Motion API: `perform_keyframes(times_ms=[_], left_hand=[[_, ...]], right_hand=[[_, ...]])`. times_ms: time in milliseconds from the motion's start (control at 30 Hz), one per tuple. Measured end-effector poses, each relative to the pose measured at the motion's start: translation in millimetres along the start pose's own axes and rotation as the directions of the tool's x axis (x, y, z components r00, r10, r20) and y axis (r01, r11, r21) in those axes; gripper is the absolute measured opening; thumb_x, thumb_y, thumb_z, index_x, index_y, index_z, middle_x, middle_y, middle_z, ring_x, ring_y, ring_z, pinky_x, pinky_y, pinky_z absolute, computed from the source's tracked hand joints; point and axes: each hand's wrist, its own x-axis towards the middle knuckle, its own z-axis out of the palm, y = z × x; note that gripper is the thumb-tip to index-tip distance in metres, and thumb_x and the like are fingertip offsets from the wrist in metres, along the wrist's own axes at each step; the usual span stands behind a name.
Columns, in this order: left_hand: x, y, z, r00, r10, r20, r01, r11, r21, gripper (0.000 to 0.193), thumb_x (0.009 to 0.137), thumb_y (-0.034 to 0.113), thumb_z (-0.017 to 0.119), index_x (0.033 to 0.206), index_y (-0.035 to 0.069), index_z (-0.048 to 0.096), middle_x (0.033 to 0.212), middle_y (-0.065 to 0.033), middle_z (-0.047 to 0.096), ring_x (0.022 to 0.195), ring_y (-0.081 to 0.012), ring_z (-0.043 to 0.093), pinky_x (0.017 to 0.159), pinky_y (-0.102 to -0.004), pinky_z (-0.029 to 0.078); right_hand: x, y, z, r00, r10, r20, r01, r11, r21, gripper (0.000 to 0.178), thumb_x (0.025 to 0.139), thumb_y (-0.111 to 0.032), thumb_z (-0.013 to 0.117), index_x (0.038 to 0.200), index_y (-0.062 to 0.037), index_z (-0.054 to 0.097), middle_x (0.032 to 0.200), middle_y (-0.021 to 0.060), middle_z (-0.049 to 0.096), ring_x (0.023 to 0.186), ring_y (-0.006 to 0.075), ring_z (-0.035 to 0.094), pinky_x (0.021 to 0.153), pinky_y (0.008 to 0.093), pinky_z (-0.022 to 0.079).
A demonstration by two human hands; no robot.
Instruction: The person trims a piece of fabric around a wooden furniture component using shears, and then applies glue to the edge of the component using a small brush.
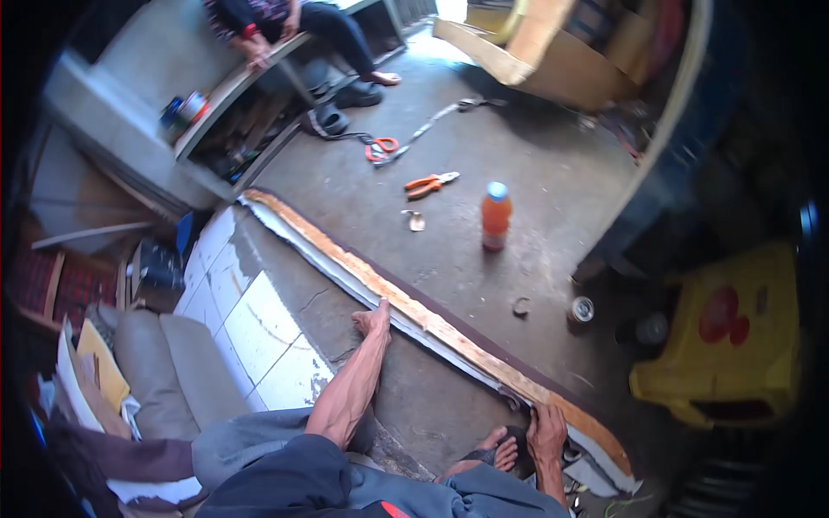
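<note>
A long, narrow wooden strip (pixel 414 312) lies slantwise across the floor before me, with dark brown cloth along its far side and a whitish layer along its near side. My left hand (pixel 373 321) is closed on the near edge around mid-length, thumb up against the wood. Close to the right end, my right hand (pixel 547 432) has its fingers curled over the same edge, beside a fold of dark cloth (pixel 511 397). The undersides of both grips are hidden. Beyond the strip lie orange-handled pliers (pixel 429 185) and orange-handled scissors (pixel 381 150).
A bottle of orange liquid (pixel 496 217) stands on the floor past the strip. To the right are a can (pixel 581 310) and a yellow plastic stool (pixel 725 337). Another person (pixel 294 26) sits on a ledge at the far left. White tiles (pixel 259 324) lie left of me.
</note>
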Motion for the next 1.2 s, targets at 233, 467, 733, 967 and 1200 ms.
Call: perform_keyframes(times_ms=[233, 467, 733, 967, 1200], left_hand=[[18.7, 1.2, -12.0, 0.847, -0.089, 0.524, 0.362, 0.819, -0.446, 0.022, 0.086, 0.005, 0.063, 0.107, 0.001, 0.064, 0.11, -0.0138, 0.065, 0.103, -0.0295, 0.065, 0.088, -0.0563, 0.054], [38.0, -23.7, -16.7, 0.793, -0.068, 0.606, 0.422, 0.779, -0.464, 0.024, 0.096, 0.013, 0.057, 0.119, 0.005, 0.059, 0.115, -0.0141, 0.065, 0.111, -0.0312, 0.062, 0.098, -0.0577, 0.048], [16.5, -45.7, -25.4, 0.696, 0.027, 0.718, 0.48, 0.726, -0.492, 0.016, 0.096, 0.016, 0.06, 0.109, 0.006, 0.062, 0.102, -0.0076, 0.069, 0.094, -0.0217, 0.068, 0.087, -0.0439, 0.055], [-2.9, -55.7, -19.6, 0.907, -0.028, 0.421, 0.247, 0.845, -0.475, 0.018, 0.092, 0.022, 0.065, 0.083, 0.006, 0.066, 0.071, -0.0057, 0.066, 0.06, -0.0179, 0.066, 0.057, -0.0379, 0.056], [-25.1, -51.1, -11.0, 0.953, 0.288, 0.092, -0.275, 0.952, -0.135, 0.028, 0.092, 0.027, 0.065, 0.077, 0.004, 0.059, 0.063, -0.0151, 0.062, 0.055, -0.0335, 0.063, 0.055, -0.0455, 0.049]], right_hand=[[-3.3, 25.4, -0.4, 0.982, 0.003, 0.19, 0.009, 0.998, -0.063, 0.016, 0.086, -0.004, 0.066, 0.102, -0.0043, 0.066, 0.089, 0.0171, 0.062, 0.085, 0.0374, 0.062, 0.075, 0.0459, 0.05], [60.4, 11.1, 4.4, 0.692, 0.138, 0.708, -0.07, 0.99, -0.124, 0.021, 0.088, -0.021, 0.069, 0.101, -0.0045, 0.073, 0.095, 0.0228, 0.071, 0.092, 0.0403, 0.069, 0.08, 0.0481, 0.053], [272.5, -128.9, 72.3, 0.707, -0.259, 0.658, 0.219, 0.965, 0.145, 0.022, 0.093, -0.022, 0.063, 0.099, -0.0026, 0.071, 0.093, 0.0247, 0.069, 0.089, 0.0438, 0.067, 0.077, 0.0501, 0.053], [477.0, -240.6, 283.3, 0.709, -0.58, 0.401, 0.491, 0.814, 0.309, 0.021, 0.092, -0.015, 0.059, 0.105, -0.002, 0.069, 0.094, 0.024, 0.07, 0.091, 0.0416, 0.068, 0.081, 0.0499, 0.054], [646.3, -282.5, 424.0, 0.868, -0.406, 0.286, 0.446, 0.891, -0.087, 0.047, 0.093, -0.014, 0.054, 0.137, 0.0027, 0.049, 0.138, 0.0297, 0.052, 0.122, 0.043, 0.057, 0.102, 0.0487, 0.048]])
